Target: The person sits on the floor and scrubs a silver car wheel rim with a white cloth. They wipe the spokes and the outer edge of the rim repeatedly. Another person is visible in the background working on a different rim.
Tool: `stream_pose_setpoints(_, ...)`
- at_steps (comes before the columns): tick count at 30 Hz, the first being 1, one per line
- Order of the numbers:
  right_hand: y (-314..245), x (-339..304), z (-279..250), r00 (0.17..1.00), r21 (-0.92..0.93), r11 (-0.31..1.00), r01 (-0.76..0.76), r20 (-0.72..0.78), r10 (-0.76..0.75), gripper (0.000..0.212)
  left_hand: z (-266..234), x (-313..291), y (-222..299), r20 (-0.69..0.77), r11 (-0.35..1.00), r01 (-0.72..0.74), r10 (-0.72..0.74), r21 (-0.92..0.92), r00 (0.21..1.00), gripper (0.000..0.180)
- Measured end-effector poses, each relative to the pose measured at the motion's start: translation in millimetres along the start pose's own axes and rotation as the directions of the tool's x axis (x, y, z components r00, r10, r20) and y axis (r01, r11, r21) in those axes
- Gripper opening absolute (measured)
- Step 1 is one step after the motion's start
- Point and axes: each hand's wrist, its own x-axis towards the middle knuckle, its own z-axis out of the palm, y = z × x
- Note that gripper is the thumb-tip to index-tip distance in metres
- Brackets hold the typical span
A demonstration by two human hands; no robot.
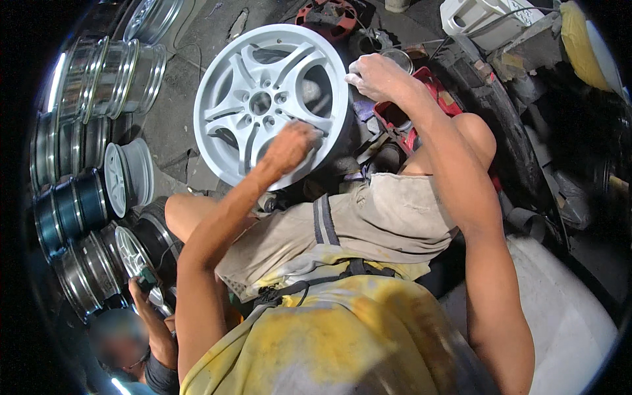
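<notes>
A pale grey-white alloy wheel rim [261, 104] with paired spokes, a round centre hole and several bolt holes faces me just beyond my lap. My left hand [293, 146] is over its lower right spokes, its fingers smeared by motion. Whether anything is under those fingers cannot be seen. At the upper right edge of the rim is my right hand [376, 78], closed, with whitish dust on its fingertips. Those curled fingers meet the outer lip of the rim.
Stacked shiny wheel rims [112, 79] line the left side, with a white rim [128, 176] beside them. At lower left another person [155, 329] holds a green tool [146, 278] at a rim. Red containers [431, 92] and a white crate [477, 23] lie to the right.
</notes>
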Motion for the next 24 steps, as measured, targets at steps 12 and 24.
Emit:
stream_pose_setpoints(12,-5.8,-9.5,-5.4,1.0,0.002,1.0,0.009,0.0,-0.009,0.034,-15.1,-2.8,1.5,-0.01,0.976,-0.037,0.036,-0.216,0.999,0.031)
stream_pose_setpoints(24,-1.0,-13.4,-6.1,1.0,0.033,0.999,-0.029,0.004,0.029,0.03,-13.7,-9.9,-32.4,-0.006,0.984,0.144,-0.146,-0.106,0.989,0.031)
